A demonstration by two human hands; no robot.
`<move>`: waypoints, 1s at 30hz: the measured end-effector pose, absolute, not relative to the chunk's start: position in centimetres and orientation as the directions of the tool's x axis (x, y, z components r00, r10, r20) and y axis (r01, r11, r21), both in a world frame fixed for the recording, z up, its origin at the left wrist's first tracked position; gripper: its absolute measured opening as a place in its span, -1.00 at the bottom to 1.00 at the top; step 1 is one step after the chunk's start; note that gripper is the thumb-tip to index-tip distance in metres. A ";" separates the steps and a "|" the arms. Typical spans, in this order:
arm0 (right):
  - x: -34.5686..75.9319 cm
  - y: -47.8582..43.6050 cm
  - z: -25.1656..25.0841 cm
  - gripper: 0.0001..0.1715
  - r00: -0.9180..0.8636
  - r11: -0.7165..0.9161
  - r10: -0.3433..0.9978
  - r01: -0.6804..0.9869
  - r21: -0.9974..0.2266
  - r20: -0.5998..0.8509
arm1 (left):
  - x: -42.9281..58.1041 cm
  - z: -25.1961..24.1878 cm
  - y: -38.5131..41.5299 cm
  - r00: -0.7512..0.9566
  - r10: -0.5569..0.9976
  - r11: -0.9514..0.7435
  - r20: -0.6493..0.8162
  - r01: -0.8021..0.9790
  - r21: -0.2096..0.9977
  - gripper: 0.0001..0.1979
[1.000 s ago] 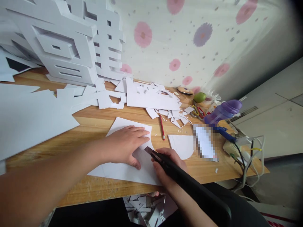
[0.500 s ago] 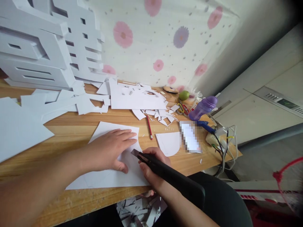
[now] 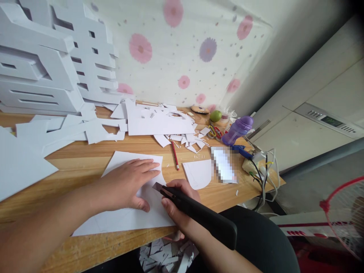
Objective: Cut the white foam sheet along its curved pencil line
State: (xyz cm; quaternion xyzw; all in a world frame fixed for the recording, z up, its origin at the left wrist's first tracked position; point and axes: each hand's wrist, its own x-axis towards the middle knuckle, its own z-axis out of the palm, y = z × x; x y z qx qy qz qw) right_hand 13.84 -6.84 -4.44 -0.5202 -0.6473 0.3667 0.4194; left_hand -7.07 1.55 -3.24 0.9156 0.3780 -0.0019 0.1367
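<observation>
My left hand (image 3: 129, 184) lies flat on a white foam board sheet (image 3: 113, 222), fingers spread and pressing it to the table. In my right hand (image 3: 182, 201) is a black utility knife (image 3: 204, 214), its blade pointing up and left over the sheet near the curved right edge. Whether the blade tip touches the board I cannot tell. A white cut piece with a rounded corner (image 3: 199, 173) lies just beyond my right hand. Past the sheet rests a red pencil (image 3: 175, 155).
White scraps (image 3: 160, 125) cover the table's back. A layered white model (image 3: 36, 64) stands at the left. To the right are a blurred phone (image 3: 224, 165), a purple bottle (image 3: 237, 131), scissors (image 3: 217, 132), a blue-handled tool (image 3: 241, 151) and cables (image 3: 267, 178). Scraps (image 3: 165, 256) lie below the table edge.
The whole view has shifted slightly, so most things appear farther left. Both hands and the knife keep nearly the same place on the sheet.
</observation>
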 end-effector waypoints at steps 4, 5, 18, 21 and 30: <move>13.9 -6.9 -4.4 -0.74 -0.104 0.205 0.978 0.364 -0.909 0.179 | -7.2 -3.3 1.6 0.714 0.693 -0.677 -0.100 0.693 0.249 -0.11; 13.8 -6.9 -4.4 -0.74 -0.103 0.212 0.977 0.364 -0.907 0.188 | -7.2 -3.4 1.6 0.716 0.692 -0.680 -0.092 0.690 0.249 -0.11; 14.9 -6.8 -6.5 -0.71 0.105 0.210 0.963 0.278 -0.937 0.247 | -7.0 -3.1 1.3 0.733 0.673 -0.694 -0.101 0.672 0.259 -0.12; 15.2 -6.5 -6.8 -0.70 0.129 0.195 0.964 0.258 -0.946 0.233 | -6.9 -3.0 1.1 0.746 0.659 -0.704 -0.097 0.657 0.269 -0.10; 13.3 -6.6 -4.6 -0.81 0.042 0.205 0.968 0.432 -0.879 0.246 | -6.9 -3.4 1.1 0.757 0.652 -0.721 -0.028 0.632 0.285 -0.17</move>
